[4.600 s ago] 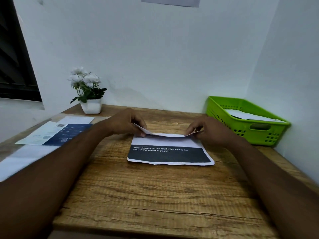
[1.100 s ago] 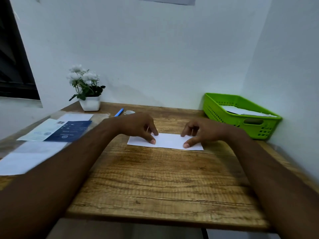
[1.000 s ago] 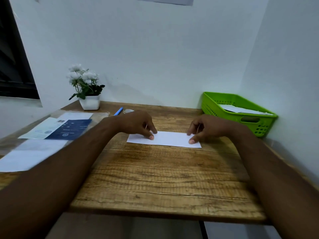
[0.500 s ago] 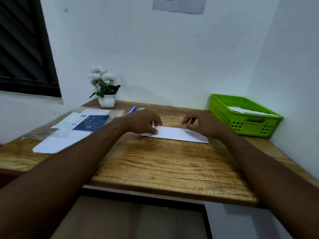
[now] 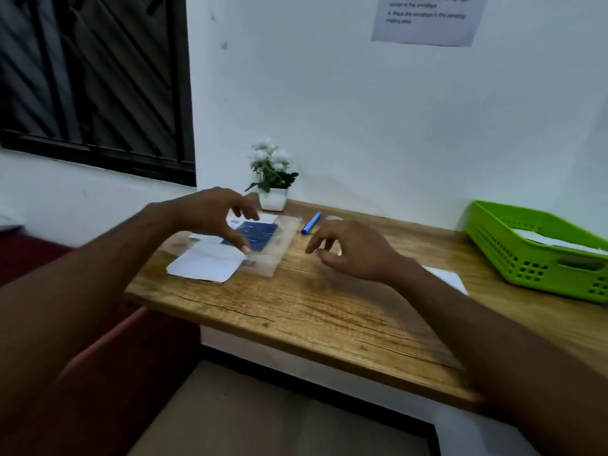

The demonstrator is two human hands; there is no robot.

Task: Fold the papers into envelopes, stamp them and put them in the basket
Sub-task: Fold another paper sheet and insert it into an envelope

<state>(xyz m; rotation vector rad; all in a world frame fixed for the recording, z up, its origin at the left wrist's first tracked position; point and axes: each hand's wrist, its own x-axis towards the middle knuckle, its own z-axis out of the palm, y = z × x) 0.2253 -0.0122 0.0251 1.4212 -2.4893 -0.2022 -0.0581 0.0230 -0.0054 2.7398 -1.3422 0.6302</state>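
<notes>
Room: white walls meeting in a corner, one dark barred window [image 5: 92,77] at left, one printed notice [image 5: 427,18] high on the back wall, text blurred. The surface is one wooden tabletop [image 5: 329,311] set against that wall.

Count on the tabletop:
- one potted plant [image 5: 273,179] with white flowers
- one blue pen [image 5: 311,222]
- one clear plastic sleeve [image 5: 279,248] holding a blue sheet [image 5: 260,233]
- one loose white sheet [image 5: 204,266] beside it
- one green basket [image 5: 526,258] at far right with white paper [image 5: 552,240] inside
- one folded paper [image 5: 447,279], partly hidden by the right forearm, between that arm and the basket

The left hand [image 5: 217,215] hovers over the sleeve, grip spread, holding nothing. The right hand [image 5: 355,251] hangs above the wood near the pen, grip loosely curled and empty.
</notes>
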